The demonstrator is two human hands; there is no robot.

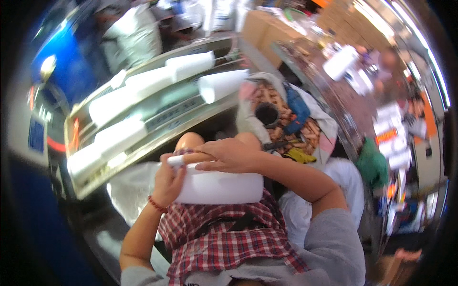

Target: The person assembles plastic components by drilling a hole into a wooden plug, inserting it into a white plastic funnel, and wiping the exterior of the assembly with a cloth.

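Across my lap lies a white plastic bottle (219,188), on its side with its narrow neck toward the left. My left hand (168,180) is closed around the neck end, a beaded bracelet on its wrist. Over the bottle's upper side reaches my right hand (229,155), its fingers pointing left. Between those fingers and the neck is a short tan piece (198,157), similar in colour to the pieces in the bag; the fingers seem to pinch it. Blur hides its exact shape and whether it touches the neck opening.
Ahead, a long trough (114,167) holds several white cylindrical bottles (148,82). An open sack (248,112) with many tan pieces (312,131), a dark round cup (267,114) and blue cloth (296,112) stands right of it. Farther right is a cluttered table (329,93).
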